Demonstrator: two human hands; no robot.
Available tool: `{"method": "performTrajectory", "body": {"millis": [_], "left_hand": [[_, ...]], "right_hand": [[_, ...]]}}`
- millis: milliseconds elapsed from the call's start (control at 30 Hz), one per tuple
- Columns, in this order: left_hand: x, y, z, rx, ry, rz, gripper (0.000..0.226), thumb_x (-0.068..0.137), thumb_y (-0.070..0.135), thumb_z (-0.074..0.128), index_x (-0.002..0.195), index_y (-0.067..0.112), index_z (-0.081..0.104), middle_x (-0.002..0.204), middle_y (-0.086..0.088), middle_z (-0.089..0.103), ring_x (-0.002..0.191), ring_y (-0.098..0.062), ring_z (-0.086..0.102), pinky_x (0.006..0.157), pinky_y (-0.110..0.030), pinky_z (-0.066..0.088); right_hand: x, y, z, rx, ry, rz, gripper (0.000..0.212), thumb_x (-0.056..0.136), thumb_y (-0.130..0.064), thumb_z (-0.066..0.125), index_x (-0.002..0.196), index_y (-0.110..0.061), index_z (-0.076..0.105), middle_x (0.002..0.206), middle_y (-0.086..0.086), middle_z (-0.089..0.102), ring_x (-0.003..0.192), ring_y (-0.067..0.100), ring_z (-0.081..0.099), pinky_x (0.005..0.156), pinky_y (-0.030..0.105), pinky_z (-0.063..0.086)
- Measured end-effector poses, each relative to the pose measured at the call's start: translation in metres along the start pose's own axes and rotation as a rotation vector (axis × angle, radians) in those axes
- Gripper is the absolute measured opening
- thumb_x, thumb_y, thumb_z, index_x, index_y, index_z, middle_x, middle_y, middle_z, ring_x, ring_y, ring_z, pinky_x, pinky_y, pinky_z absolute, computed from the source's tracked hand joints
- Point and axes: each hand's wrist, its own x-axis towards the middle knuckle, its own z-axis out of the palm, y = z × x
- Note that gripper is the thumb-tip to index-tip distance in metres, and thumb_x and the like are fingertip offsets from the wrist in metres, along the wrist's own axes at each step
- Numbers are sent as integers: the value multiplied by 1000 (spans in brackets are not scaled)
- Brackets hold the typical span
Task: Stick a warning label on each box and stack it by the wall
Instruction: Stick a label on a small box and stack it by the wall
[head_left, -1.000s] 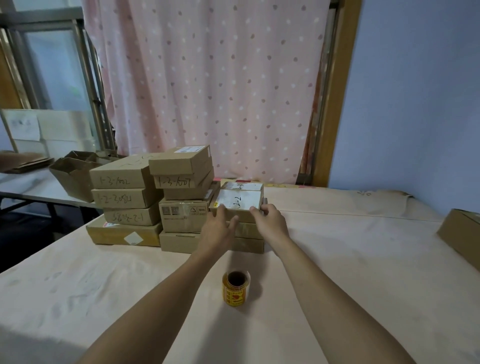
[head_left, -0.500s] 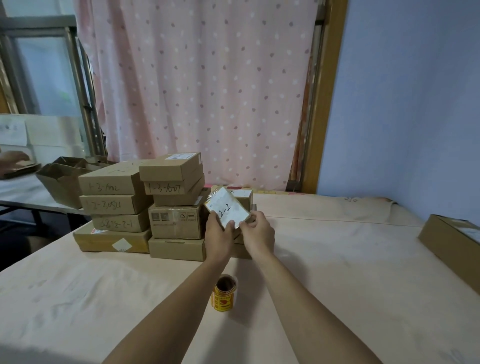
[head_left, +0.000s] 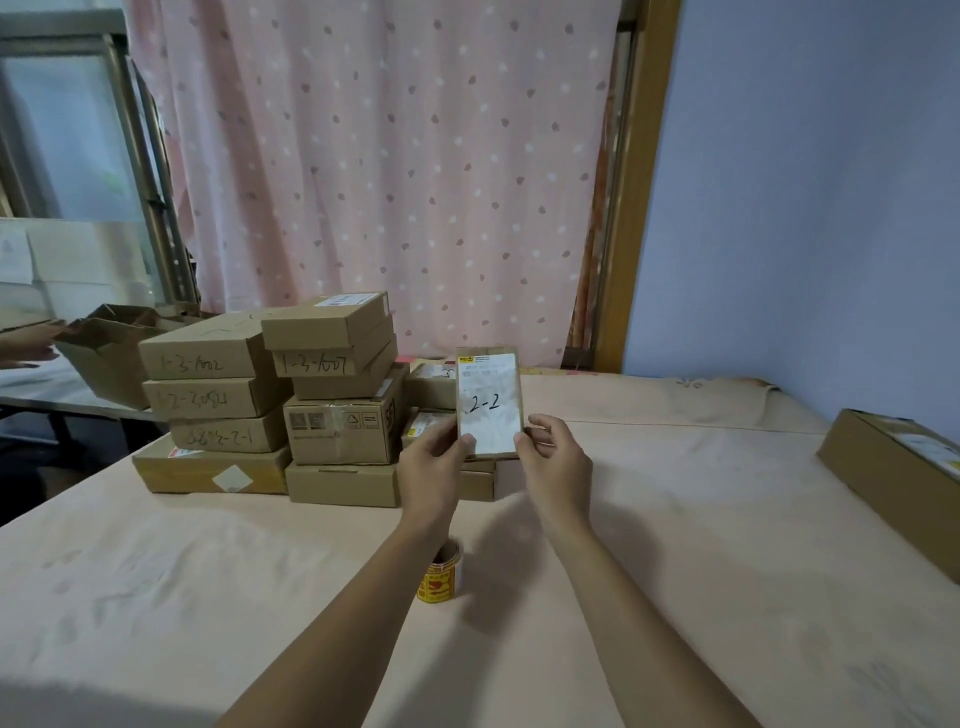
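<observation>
Box (head_left: 488, 402) marked "2-2" held upright in mid-air, white face toward the wearer, in front of the pile of boxes (head_left: 270, 395). Left hand (head_left: 434, 467) grips its lower left edge, thumb on the front face and fingers behind; right hand (head_left: 558, 460) grips the lower right edge the same way. Both sets of fingers clamped on the box, near its bottom corners only.

Label roll (head_left: 441, 574) stands on the counter (head_left: 675, 571) at 6 o'clock from the box, close in, partly hidden under the left forearm. Pile sits at 9 o'clock from the box, against the curtain (head_left: 389, 182). Long box (head_left: 893, 467) lies well apart at 3 o'clock by the blue wall (head_left: 805, 208).

Judgement: step in hand looks like checking the box and readying it for a label; no warning label can be made out on the shown face.

Doing it well, by my reading:
- Lay the box flat on the counter just beyond the roll, so one hand is free to peel.
- Pick a bare cardboard patch; keep clear of the "2-2" writing and the printed strip at the top edge.
- Hold the box down with one hand, lay the label from one edge and smooth across to avoid wrinkles.
- Grip is low and light; a tilt forward could drop the box onto the pile, so lower it before letting go.
</observation>
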Motion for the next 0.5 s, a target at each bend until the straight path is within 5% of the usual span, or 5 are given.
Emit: {"method": "performTrajectory", "body": {"millis": [100, 167, 267, 500], "left_hand": [[-22, 4, 7, -108, -96, -28, 37, 91, 0, 67, 124, 14, 71, 112, 6, 76, 107, -10, 70, 88, -24, 57], [-35, 0, 10, -139, -157, -62, 38, 90, -1, 68, 126, 10, 70, 113, 4, 76, 107, -10, 71, 82, -19, 55], [-55, -11, 15, -140, -203, -91, 36, 89, 1, 70, 123, 11, 71, 111, 3, 77, 106, -11, 71, 81, -18, 55], [-106, -53, 24, 43, -247, -126, 29, 89, 10, 72, 118, 13, 75, 110, 5, 77, 107, -9, 71, 94, -31, 55]], "right_hand": [[-12, 7, -26, 69, 71, 17, 22, 92, -19, 69, 112, -21, 77, 104, -11, 77, 93, -2, 70, 87, 25, 57], [-22, 13, -45, 56, 109, 40, 21, 92, -19, 71, 111, -20, 79, 103, -11, 77, 90, -8, 68, 87, 22, 57], [-42, 22, -71, 15, 127, 44, 18, 91, -19, 73, 107, -20, 80, 100, -13, 77, 88, -13, 66, 82, 13, 53], [-92, 59, -108, -86, 119, 181, 14, 90, -27, 73, 102, -24, 81, 94, -17, 78, 88, -5, 68, 82, 26, 54]]}}
